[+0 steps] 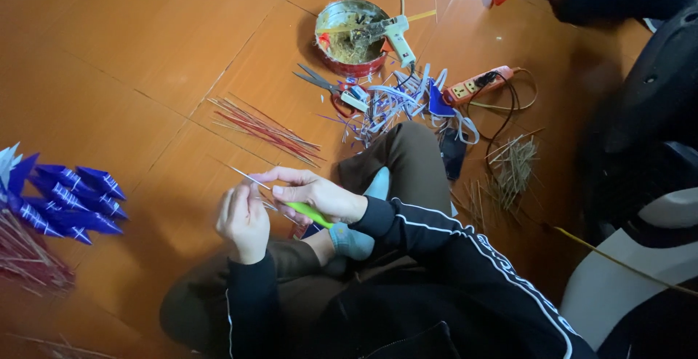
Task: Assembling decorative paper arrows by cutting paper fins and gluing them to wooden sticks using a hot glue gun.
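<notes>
Orange tiled floor [145, 46], left hand [243, 221] pinching thin stick [247, 178]; right hand [320, 195] gripping green-handled tool [309, 213], blue paper cones [69, 199] nearby

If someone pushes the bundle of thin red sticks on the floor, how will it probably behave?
The red sticks lie loose and fanned out on the tiled floor, unbound, so a push would probably scatter them rather than move them together. They look very thin, hence likely light, somewhat bendable and easy to snap. Being slender and apparently round, single ones may roll on the smooth tiles.
</notes>
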